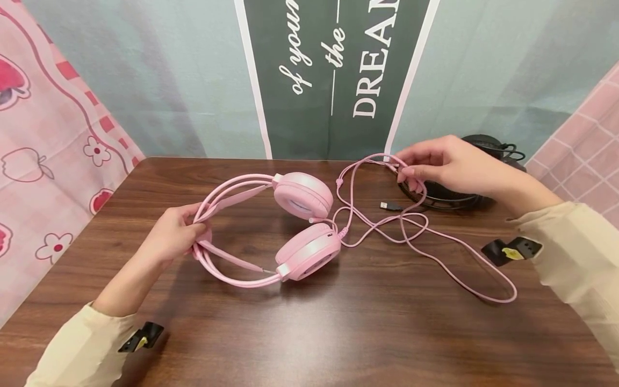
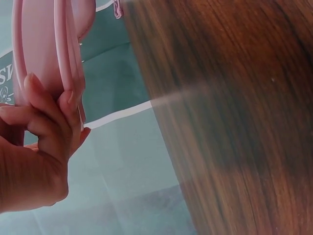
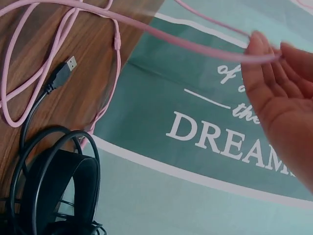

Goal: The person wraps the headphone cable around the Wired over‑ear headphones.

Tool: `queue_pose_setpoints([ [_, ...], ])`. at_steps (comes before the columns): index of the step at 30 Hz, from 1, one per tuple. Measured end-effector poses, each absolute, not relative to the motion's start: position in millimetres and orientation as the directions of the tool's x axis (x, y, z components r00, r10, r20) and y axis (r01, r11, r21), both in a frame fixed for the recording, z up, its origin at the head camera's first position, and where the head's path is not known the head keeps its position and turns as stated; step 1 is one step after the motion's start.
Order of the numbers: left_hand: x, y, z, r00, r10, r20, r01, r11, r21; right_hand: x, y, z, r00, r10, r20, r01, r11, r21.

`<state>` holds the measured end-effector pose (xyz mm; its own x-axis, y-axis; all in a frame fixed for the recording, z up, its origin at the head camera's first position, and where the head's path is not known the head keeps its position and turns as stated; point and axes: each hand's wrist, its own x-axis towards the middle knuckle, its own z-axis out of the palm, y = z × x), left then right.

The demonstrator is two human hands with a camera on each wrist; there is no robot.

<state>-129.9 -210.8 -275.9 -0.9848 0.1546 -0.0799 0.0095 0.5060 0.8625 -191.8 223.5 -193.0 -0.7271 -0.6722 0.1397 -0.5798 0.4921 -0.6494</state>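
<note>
A pink headset (image 1: 309, 250) with two earcups and a double-band headband is tilted over the wooden table. My left hand (image 1: 174, 234) grips it at the top of the headband; in the left wrist view, fingers (image 2: 49, 107) curl around the bands. On the right, my right hand (image 1: 445, 164) pinches a raised stretch of the headset's pink cable (image 1: 355, 204) between thumb and fingers, which the right wrist view also shows. From the lower earcup the cable runs out in loose loops across the table. A small pink-tipped microphone (image 1: 316, 220) sits between the earcups.
Behind my right hand lies a black headset (image 1: 437, 196), partly hidden by the hand and cable. Its black USB plug (image 1: 390, 206) rests among the pink loops. The wooden table (image 1: 309, 333) ends at a green cloth backdrop (image 1: 193, 80), with pink patterned cloth (image 1: 53, 161) at left.
</note>
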Motion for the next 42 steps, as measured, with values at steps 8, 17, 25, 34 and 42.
queue_pose_setpoints([
  [8,-129,-214,-271,-0.986,0.155,-0.062,0.023,0.495,0.869,-198,229,-191,-0.853,-0.509,0.117,-0.467,0.644,-0.606],
  [17,-130,-215,-269,-0.986,0.157,-0.055,0.026,0.474,0.880,-206,233,-196,-0.869,-0.490,0.069,-0.459,0.746,-0.482],
  [25,-132,-211,-269,-0.982,0.170,-0.079,0.010,0.470,0.883,-211,234,-196,-0.649,-0.734,0.201,-0.722,0.509,-0.469],
  [34,-134,-205,-270,-0.983,0.163,-0.085,0.001,0.470,0.882,-209,213,-198,-0.311,-0.923,0.225,-0.795,0.123,-0.594],
  [42,-135,-198,-269,-0.983,0.160,-0.092,0.001,0.502,0.865,-203,184,-205,-0.202,-0.972,0.123,-0.778,0.083,-0.622],
])
